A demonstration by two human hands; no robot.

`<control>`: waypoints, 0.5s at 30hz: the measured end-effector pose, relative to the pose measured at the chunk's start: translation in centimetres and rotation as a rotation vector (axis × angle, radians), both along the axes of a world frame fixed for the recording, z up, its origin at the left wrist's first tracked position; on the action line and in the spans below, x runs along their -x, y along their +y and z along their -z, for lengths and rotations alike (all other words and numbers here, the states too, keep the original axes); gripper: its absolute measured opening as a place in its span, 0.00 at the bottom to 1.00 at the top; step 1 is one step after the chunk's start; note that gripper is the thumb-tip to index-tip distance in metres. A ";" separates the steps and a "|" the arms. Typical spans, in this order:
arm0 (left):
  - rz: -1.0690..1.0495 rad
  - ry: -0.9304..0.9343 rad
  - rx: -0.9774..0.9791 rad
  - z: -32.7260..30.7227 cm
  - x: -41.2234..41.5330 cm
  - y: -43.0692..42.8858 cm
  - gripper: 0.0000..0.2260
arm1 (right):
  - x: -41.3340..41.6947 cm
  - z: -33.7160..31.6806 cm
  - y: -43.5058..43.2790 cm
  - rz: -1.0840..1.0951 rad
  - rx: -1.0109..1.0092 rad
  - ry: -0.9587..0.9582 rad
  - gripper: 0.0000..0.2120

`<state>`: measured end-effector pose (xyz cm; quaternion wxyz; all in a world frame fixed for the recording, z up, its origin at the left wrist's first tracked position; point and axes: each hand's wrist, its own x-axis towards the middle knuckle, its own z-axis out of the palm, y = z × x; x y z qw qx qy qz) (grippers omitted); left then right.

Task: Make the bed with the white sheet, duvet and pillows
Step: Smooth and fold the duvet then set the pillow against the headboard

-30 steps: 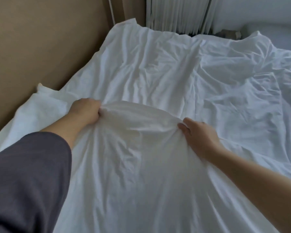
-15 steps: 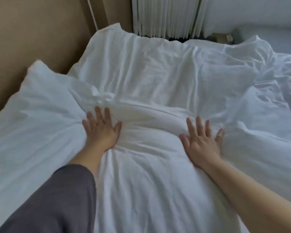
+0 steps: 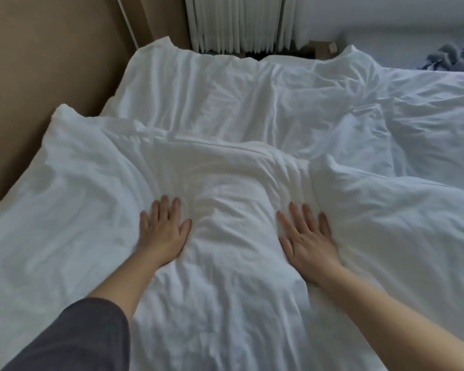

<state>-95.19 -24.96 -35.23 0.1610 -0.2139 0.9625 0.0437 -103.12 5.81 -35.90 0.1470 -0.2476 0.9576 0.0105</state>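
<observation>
Smoothing the white duvet [image 3: 225,295] spread over the near half of the bed: it's probably best swept outward from the middle ridge with flat, even pressure, chasing creases to the edges. Left hand [image 3: 163,234] and right hand [image 3: 307,241] press palm-down on it, fingers [image 3: 175,208] straight and spread, gripping nothing
</observation>
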 end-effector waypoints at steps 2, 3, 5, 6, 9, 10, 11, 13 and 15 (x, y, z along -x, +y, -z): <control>0.040 -0.007 0.014 -0.3 -3.2 1.3 0.28 | -2.9 -0.2 1.4 -0.020 -0.018 -0.010 0.39; 0.059 -0.013 0.020 -0.5 -4.9 1.8 0.28 | -4.4 -0.4 2.1 -0.023 -0.021 -0.027 0.40; 0.095 -0.044 0.044 -0.9 -8.8 2.5 0.30 | -7.4 -1.0 3.3 -0.029 -0.016 -0.063 0.41; 0.114 -0.064 0.057 -1.1 -11.0 2.7 0.33 | -9.0 -1.2 3.9 -0.042 -0.012 -0.079 0.42; 0.181 -0.037 0.101 -2.0 -18.6 2.4 0.38 | -14.4 -2.1 5.2 -0.089 0.019 -0.126 0.51; 0.203 0.011 0.128 -2.3 -21.2 1.9 0.36 | -16.2 -2.6 5.3 -0.102 0.051 -0.144 0.51; 0.229 0.045 0.167 -2.6 -23.6 1.4 0.32 | -18.0 -3.2 5.4 -0.127 0.099 -0.157 0.49; 0.301 0.011 0.270 -3.1 -27.5 0.6 0.29 | -21.4 -4.2 5.1 -0.228 0.139 -0.147 0.44; 0.332 -0.131 0.312 -2.9 -29.5 0.0 0.40 | -24.2 -4.4 4.7 -0.353 0.087 -0.052 0.45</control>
